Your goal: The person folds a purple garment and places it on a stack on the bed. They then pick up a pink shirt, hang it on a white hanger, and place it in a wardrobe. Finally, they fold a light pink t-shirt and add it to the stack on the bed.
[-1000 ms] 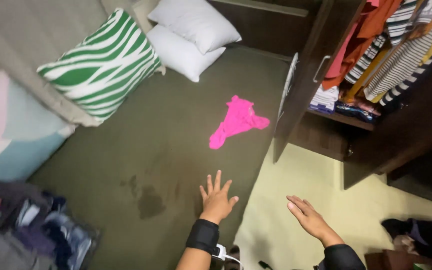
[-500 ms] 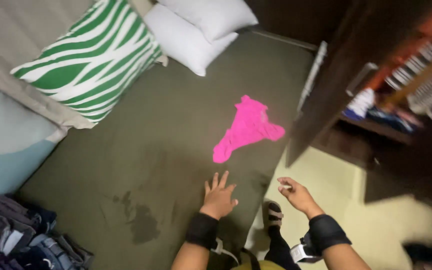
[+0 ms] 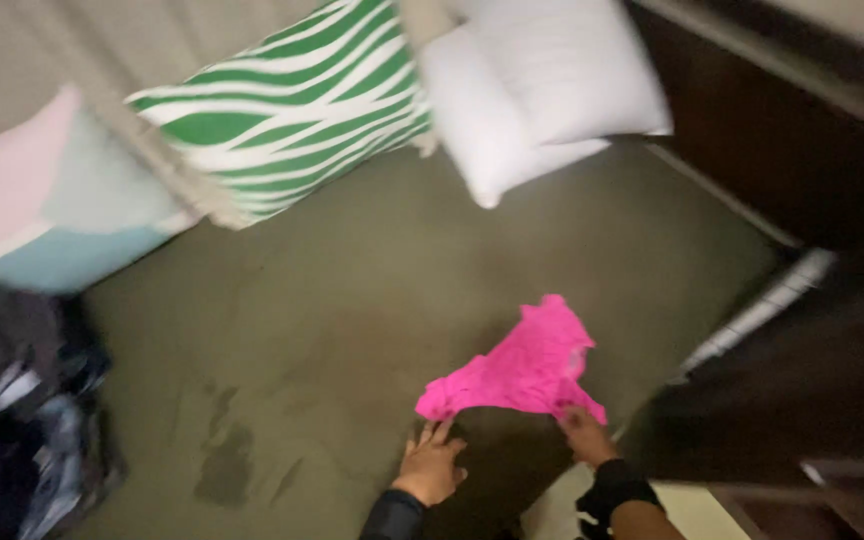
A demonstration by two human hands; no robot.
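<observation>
Near the bottom edge, on the olive bed sheet (image 3: 372,300), I see the pink garment (image 3: 522,368). My left hand (image 3: 432,462) lies open at its near-left corner; my right hand (image 3: 584,434) pinches its near-right corner.

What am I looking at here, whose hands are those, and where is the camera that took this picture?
The camera sits on a person's head and looks down, so the two hands at the bottom edge are that person's own. The left hand lies spread on the olive-green bed cover, just below a bright pink garment. The right hand touches the garment's lower corner; the blur hides whether it grips it. Farther up the bed lie a green and white striped cushion, two white pillows and a pink and pale blue cushion. A heap of dark clothes lies at the left, and dark wooden furniture stands at the right.
</observation>
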